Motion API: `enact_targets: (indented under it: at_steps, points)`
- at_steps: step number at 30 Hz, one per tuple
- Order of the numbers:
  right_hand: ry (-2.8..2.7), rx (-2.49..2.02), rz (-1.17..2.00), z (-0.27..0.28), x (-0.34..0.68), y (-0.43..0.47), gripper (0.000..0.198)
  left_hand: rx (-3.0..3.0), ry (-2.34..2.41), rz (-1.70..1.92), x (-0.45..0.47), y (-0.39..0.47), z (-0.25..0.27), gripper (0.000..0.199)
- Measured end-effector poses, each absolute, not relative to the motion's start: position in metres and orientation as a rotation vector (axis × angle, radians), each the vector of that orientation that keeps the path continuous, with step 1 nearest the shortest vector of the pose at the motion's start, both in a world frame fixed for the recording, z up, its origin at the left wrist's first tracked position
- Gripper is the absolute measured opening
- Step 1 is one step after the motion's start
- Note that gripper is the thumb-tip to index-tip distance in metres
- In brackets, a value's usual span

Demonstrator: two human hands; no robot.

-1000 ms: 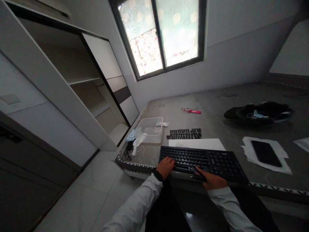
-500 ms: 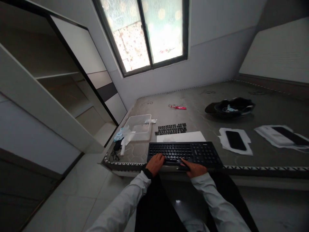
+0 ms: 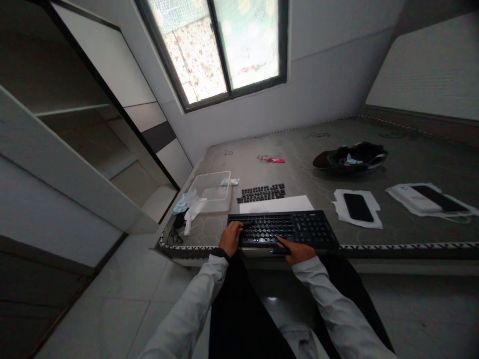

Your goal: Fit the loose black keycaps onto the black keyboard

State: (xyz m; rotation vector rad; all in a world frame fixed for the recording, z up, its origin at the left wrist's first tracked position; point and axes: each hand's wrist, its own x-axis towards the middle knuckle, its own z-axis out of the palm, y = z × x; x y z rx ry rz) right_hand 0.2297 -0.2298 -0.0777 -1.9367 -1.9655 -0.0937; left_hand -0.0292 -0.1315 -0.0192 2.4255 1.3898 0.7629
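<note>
A black keyboard (image 3: pixel 310 232) lies along the front edge of the mattress, its left section showing small bare key posts with the caps off. My left hand (image 3: pixel 231 238) is at its left end, fingers bent together around a slim dark piece that points over the keys; its kind is unclear. At the front edge, right of the middle, my right hand (image 3: pixel 299 253) is closed on a slim black tool (image 3: pixel 283 245). Behind the keyboard is a white sheet (image 3: pixel 279 205), and beyond that sit rows of loose black keycaps (image 3: pixel 262 192).
A clear plastic box (image 3: pixel 213 197) stands at the left beside crumpled plastic wrapping (image 3: pixel 190 205) and a dark cable (image 3: pixel 175 236). Further back is a red packet (image 3: pixel 272 160). To the right are a black cap (image 3: pixel 352 158), a phone (image 3: pixel 358 207) on white paper and a white device (image 3: pixel 419 198).
My left hand has moved from the keyboard's front edge up and left to its left end. The right hand stays near the front edge. The view has shifted slightly.
</note>
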Motion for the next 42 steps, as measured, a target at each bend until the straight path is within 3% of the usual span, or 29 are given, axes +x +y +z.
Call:
enact_targets:
  at_steps: [12,21,25,30,36,42]
  points:
    - [-1.9,-1.71,-0.058,-0.077,0.232,-0.237,0.035,2.417,1.308,0.81,-0.013,-0.185,-0.005,0.018]
    - [-1.96,-1.253,0.323,-0.09,0.228,-0.235,0.029,2.475,1.151,0.604,-0.008,-0.212,-0.022,0.022]
    - [-1.9,-1.238,0.404,-0.095,0.225,-0.233,0.028,2.509,1.348,0.656,-0.02,-0.202,-0.027,0.033]
    - [-1.893,-1.228,0.354,-0.102,0.223,-0.232,0.024,2.635,1.572,0.565,-0.029,-0.188,-0.026,0.04]
    - [-1.875,-1.197,0.314,-0.105,0.221,-0.231,0.02,2.73,1.468,0.559,-0.031,-0.188,-0.027,0.026]
    - [-1.874,-1.197,0.284,-0.113,0.226,-0.227,0.018,2.668,1.534,0.623,-0.026,-0.194,-0.025,0.029]
